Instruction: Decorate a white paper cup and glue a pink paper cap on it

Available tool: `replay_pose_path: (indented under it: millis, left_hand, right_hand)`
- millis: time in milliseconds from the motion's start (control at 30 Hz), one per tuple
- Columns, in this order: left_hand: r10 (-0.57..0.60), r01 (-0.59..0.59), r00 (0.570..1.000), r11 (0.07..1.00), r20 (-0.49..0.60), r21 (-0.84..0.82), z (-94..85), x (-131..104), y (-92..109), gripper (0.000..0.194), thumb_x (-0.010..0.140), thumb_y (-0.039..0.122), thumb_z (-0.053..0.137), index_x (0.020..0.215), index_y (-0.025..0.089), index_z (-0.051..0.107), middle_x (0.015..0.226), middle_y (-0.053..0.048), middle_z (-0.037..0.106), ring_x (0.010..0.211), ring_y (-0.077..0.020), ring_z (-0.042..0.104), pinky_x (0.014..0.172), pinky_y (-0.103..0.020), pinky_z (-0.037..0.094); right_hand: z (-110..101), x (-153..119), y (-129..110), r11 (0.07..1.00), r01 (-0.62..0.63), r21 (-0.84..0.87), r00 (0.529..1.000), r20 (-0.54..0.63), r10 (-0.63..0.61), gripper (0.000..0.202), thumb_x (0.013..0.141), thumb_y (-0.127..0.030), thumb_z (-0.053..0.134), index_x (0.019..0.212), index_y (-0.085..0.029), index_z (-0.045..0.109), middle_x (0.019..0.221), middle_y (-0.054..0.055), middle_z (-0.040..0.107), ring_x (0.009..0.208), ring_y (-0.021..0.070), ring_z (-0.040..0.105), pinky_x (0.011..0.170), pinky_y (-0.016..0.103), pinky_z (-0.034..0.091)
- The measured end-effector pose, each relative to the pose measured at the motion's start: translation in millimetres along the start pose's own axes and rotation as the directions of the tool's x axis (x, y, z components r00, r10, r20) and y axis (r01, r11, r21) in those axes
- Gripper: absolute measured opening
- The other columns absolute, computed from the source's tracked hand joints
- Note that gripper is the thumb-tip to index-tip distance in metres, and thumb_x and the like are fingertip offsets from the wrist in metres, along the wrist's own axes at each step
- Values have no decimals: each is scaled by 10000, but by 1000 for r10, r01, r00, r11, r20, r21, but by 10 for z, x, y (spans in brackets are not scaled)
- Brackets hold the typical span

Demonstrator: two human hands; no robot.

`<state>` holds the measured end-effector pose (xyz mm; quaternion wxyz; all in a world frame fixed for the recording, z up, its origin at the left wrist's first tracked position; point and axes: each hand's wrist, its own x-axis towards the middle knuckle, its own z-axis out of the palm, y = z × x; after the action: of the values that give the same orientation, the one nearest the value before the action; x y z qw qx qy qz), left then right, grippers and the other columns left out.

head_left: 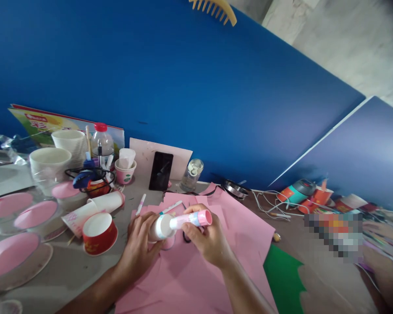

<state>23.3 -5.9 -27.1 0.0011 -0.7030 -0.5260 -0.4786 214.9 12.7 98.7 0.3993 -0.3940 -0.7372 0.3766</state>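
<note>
My left hand (140, 237) is closed round a small white paper cup (162, 227), which is tilted with its round white end facing right. In my right hand (209, 240) is a glue stick (191, 219) with a pink end, held between thumb and fingers. The glue stick's white tip meets the cup's end or lies right in front of it. Overlapping sheets of pink paper (196, 279) lie beneath both hands. Just below the cup, a small pink rounded piece (169, 243) is partly hidden. Dark scissor handles (186, 237) show between the hands.
Pink-topped cups (9, 253), a red paper bowl (99, 233) and stacked white cups (68, 141) stand at left. A phone (161, 171) leans at the back beside a clear bottle (192, 174). Green paper (281, 279), cables (265, 205) and a person's arm (386, 266) are at right.
</note>
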Motion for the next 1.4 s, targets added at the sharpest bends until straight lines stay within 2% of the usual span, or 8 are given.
replay_pose_path:
  millis: [233,500,633,800,1000,1167,1300,1400]
  left_hand:
    - [80,-80,997,996,4,42,-32,28,46,493,837,219,630,1288,209,432,1174,-145,613,1089,-322,572,974,-506,424]
    - [104,-104,994,994,15,21,-32,30,67,496,821,256,681,1265,209,465,1163,-133,622,1076,-311,576,991,-491,406]
    - [144,-146,989,988,40,55,-38,15,59,487,818,229,671,1257,208,462,1150,-132,622,1071,-304,577,1005,-505,379]
    - [164,-168,984,983,63,79,-62,28,71,481,805,178,636,1255,211,471,1117,-121,626,1035,-293,589,1005,-496,352]
    - [136,-139,990,987,38,79,-61,51,59,436,804,155,584,1229,206,499,1084,-107,636,1009,-292,598,1020,-504,328]
    - [77,-80,996,991,32,104,-54,53,57,413,808,182,608,1205,221,501,1112,-107,635,1047,-300,586,1057,-524,290]
    - [95,-97,995,990,24,101,-56,54,72,427,804,165,619,1211,211,499,1113,-112,636,1053,-297,588,1059,-508,292]
    - [124,-126,992,988,24,94,-56,53,77,450,790,137,607,1223,200,501,1100,-114,634,1041,-294,592,1052,-497,294]
  right_hand:
    - [89,0,-12,986,68,-150,996,-47,-76,152,855,-338,599,881,-188,595,631,-4,576,547,137,512,506,235,405]
    - [91,11,-32,987,74,-144,994,-74,-86,154,869,-338,581,855,-186,603,863,81,695,769,203,625,604,267,468]
    - [120,11,-25,980,85,-182,992,-74,-100,144,849,-332,592,865,-189,609,795,60,671,790,218,626,635,284,473]
    - [135,-5,-53,960,101,-261,994,-14,-109,113,807,-283,615,869,-190,631,765,48,657,745,212,610,720,333,481]
    - [115,-45,-146,928,168,-332,981,148,-124,56,776,-195,639,825,-214,621,778,21,688,733,194,608,830,365,441]
    - [17,-37,-210,918,129,-376,983,174,-67,73,749,-167,673,763,-205,612,736,3,676,723,182,589,760,325,427]
    - [-104,-17,-205,961,81,-264,991,120,-51,43,805,-224,659,806,-199,624,710,-2,633,623,146,540,617,268,412]
    - [-107,-19,-182,972,101,-213,993,77,-87,82,831,-270,655,857,-195,634,750,13,641,640,152,558,637,279,437]
